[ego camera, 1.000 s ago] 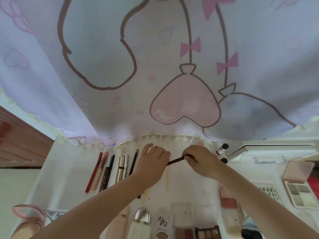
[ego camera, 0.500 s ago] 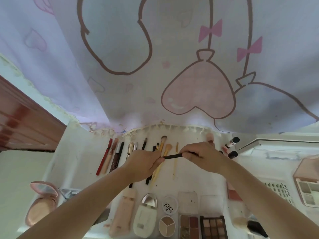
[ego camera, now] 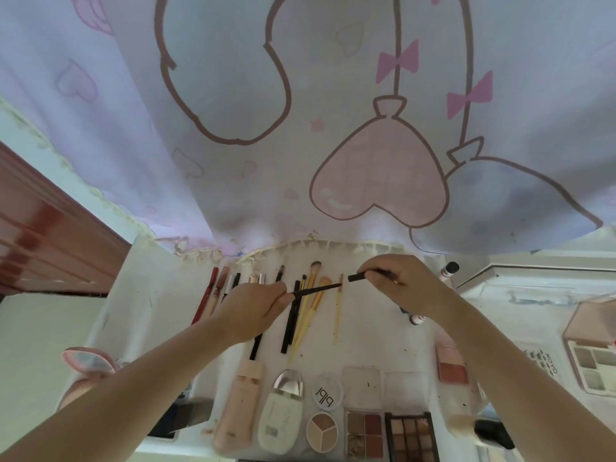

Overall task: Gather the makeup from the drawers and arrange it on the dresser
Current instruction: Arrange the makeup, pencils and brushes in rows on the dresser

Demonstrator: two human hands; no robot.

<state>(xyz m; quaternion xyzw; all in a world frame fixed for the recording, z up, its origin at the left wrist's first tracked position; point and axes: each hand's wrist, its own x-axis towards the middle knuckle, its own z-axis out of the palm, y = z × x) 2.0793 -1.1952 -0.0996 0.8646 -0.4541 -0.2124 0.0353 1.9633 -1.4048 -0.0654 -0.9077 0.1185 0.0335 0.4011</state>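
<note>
Left hand [ego camera: 256,306] is pinching the pencil [ego camera: 316,290]; right hand [ego camera: 398,283] is pinching its cap [ego camera: 356,277], held apart. Recapping calls for aligning tip and cap.

**Makeup spread over the white dresser top**

A thin black liner pencil [ego camera: 318,289] is held level above the dresser [ego camera: 373,331], its black cap [ego camera: 357,277] apart from it, just to the right. Below lie brushes [ego camera: 308,313] and lip pencils [ego camera: 213,295] in a row – all pointing toward the curtain. Nearer the front edge: a pink tube [ego camera: 238,405], a white bottle [ego camera: 281,416], a round three-shade compact [ego camera: 322,431] and eyeshadow palettes [ego camera: 411,436].
</note>
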